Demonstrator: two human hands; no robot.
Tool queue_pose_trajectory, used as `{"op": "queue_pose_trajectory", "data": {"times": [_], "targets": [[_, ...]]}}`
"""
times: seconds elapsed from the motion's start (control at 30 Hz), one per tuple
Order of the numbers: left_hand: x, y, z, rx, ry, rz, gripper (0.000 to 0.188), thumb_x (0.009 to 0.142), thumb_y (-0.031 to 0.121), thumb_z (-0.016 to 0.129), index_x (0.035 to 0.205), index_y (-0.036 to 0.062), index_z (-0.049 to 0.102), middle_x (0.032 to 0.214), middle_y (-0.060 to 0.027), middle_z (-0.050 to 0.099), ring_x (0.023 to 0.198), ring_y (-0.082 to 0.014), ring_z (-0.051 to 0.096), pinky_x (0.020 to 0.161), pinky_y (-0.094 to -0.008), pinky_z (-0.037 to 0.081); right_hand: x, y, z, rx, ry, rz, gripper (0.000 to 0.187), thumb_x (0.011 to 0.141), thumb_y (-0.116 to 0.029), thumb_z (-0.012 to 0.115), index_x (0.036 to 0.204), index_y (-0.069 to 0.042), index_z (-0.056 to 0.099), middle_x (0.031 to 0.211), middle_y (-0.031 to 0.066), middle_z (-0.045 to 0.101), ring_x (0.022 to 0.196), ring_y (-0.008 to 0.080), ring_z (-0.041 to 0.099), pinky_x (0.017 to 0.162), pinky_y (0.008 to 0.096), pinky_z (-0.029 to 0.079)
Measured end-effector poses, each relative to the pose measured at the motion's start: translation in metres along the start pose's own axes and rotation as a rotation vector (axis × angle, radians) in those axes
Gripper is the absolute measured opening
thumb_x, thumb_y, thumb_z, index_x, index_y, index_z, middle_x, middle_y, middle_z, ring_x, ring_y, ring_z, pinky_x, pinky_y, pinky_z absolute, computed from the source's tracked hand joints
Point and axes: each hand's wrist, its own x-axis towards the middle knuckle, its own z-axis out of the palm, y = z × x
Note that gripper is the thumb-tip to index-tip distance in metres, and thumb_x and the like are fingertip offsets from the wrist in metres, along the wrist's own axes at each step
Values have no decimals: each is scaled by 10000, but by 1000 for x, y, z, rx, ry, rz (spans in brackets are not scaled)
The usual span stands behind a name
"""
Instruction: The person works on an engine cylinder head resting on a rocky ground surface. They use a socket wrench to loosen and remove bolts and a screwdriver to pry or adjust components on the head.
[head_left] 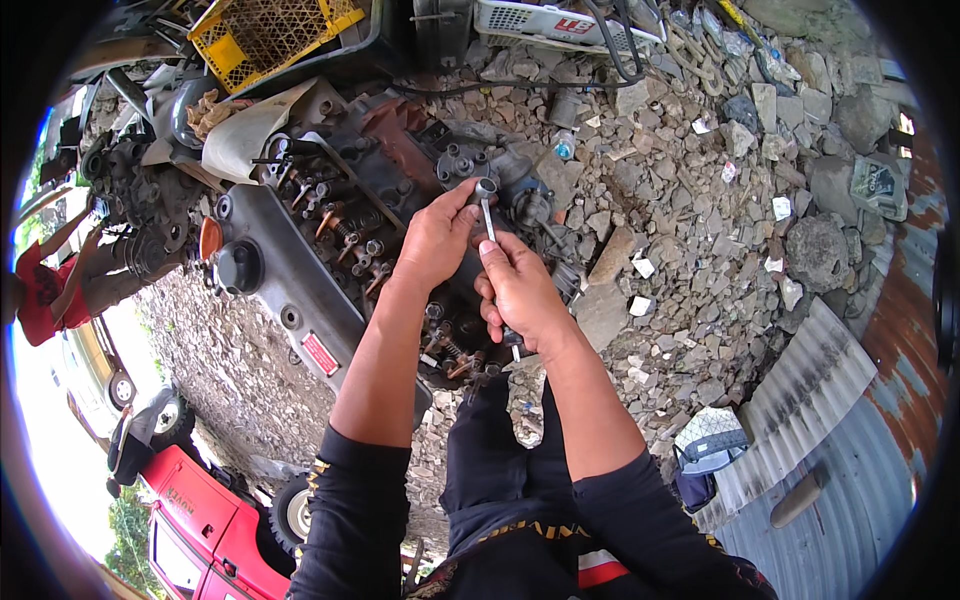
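Observation:
A ratchet wrench (488, 207) with a round silver head is held over the engine, its head pointing away from me. My right hand (525, 295) is closed round the handle, hiding most of it. The fingers of my left hand (437, 238) pinch the side of the wrench head; whether a socket sits beneath it is hidden. Below both hands lies a greasy engine with its rocker arms (345, 222) and springs exposed. A long grey valve cover (290, 320) with a black cap (240, 267) rests along the engine's left side.
Broken stone (690, 270) covers the ground to the right. A yellow crate (270, 45) and a white crate (560, 22) stand at the back. Corrugated sheets (800, 400) and a bag (708, 445) lie at right. A red vehicle (205, 520) and another person (60, 285) are at left.

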Motion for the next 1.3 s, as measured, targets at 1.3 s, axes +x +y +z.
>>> {"op": "queue_pose_trajectory", "data": {"times": [1.3], "targets": [[5,-5,-2,38,-188,56,383,934,95,538,1312,41,522,1056,-88,662,933,-132,586,877,-279,451,-9,68,-20,-832,600,-1153,360,816,-51,727,1141,-81,577,1058,109,533,871,204,594,755,296,520]]}}
